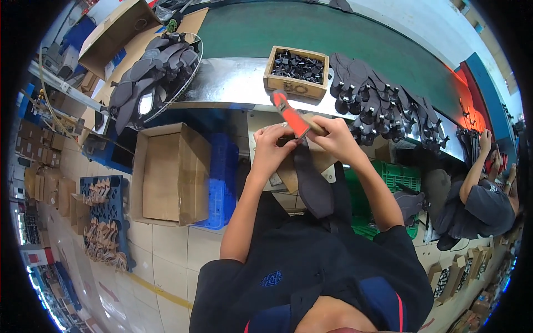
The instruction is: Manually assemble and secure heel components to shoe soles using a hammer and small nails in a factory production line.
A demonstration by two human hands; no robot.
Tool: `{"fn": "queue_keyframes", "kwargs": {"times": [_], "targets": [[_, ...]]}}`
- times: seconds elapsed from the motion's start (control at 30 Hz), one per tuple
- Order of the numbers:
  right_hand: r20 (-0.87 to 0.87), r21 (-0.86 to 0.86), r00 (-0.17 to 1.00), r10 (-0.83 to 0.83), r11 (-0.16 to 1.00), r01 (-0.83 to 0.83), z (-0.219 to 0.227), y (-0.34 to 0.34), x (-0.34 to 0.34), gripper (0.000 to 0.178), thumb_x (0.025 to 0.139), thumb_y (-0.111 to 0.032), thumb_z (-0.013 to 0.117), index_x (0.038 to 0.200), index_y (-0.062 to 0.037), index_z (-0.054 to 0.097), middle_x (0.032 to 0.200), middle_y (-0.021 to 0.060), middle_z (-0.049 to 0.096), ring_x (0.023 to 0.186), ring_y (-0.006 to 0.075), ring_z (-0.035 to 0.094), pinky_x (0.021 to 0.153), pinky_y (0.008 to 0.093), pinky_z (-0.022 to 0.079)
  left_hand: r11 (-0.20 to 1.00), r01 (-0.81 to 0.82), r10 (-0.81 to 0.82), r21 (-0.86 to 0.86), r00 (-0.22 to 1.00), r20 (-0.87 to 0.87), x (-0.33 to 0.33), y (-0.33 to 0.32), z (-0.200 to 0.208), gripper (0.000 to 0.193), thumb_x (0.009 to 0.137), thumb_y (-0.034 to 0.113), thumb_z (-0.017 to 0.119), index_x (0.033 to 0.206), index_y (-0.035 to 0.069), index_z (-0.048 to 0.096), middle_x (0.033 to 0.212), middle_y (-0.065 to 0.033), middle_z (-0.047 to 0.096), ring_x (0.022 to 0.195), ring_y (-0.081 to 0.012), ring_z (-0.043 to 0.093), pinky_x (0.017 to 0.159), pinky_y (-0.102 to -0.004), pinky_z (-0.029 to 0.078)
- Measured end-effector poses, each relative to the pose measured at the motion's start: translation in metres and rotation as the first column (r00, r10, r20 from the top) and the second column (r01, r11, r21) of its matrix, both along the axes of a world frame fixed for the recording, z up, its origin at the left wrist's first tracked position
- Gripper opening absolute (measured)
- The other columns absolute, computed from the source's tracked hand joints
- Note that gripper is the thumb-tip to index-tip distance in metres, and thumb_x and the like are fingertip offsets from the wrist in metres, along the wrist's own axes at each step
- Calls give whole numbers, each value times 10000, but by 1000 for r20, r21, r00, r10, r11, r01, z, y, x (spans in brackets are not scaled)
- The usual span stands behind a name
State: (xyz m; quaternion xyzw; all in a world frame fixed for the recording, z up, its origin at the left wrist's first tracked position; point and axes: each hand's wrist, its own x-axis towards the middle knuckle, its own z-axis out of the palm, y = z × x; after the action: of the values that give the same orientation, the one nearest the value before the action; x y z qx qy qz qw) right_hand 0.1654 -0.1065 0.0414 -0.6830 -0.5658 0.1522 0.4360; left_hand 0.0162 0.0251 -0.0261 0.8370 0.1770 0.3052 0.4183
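Note:
My right hand [337,140] is closed round the wooden handle of a hammer [293,117] with a red head. The hammer head slants over the narrow end of a dark grey shoe sole [314,188], whose broad end points toward my body. At that narrow end, my left hand [271,145] is closed in a pinch. The hammer partly covers its fingertips, and I cannot make out what lies between them. Below my hands is a pale work plate [276,193]. Just beyond the hammer, a wooden box [300,89] full of small black pieces stands on the bench.
Dark soles with heels [366,91] lie in rows at the bench's right, beside a green belt [266,28]. More soles fill a wire basket [155,72] on the left. A cardboard box [161,175], blue crate [222,183] and green crate [397,175] stand below. A co-worker [486,205] sits at right.

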Motion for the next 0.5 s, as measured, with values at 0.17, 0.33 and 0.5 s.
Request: {"fn": "queue_keyframes", "kwargs": {"times": [0.17, 0.33, 0.5], "targets": [[-188, -22, 982, -27, 999, 24, -7, 4, -1, 185, 879, -80, 669, 1027, 22, 712, 616, -26, 523, 622, 58, 394, 554, 257, 373, 997, -1, 0, 78, 1000, 23, -1, 5, -11, 225, 761, 194, 792, 949, 102, 710, 884, -26, 692, 901, -198, 635, 923, -359, 354], [-183, 25, 983, -9, 1000, 14, -16, 5, 2, 166, 882, -69, 664, 1018, 16, 707, 745, -25, 637, 652, 26, 523, 555, 209, 383, 996, 12, -9, 92, 1000, -25, -2, -1, 0, 259, 764, 189, 781, 998, 106, 706, 953, -38, 701, 958, -227, 641, 926, -365, 367], [-482, 77, 834, -268, 935, 346, -36, -14, -10, 165, 924, -114, 661, 1043, 0, 678, 634, -60, 517, 489, 25, 429, 449, 219, 309, 975, -59, 53, 216, 998, 34, -10, -4, 2, 390, 827, 177, 746, 1190, 89, 633, 1175, -104, 644, 1089, -279, 609, 916, -386, 425]]}}
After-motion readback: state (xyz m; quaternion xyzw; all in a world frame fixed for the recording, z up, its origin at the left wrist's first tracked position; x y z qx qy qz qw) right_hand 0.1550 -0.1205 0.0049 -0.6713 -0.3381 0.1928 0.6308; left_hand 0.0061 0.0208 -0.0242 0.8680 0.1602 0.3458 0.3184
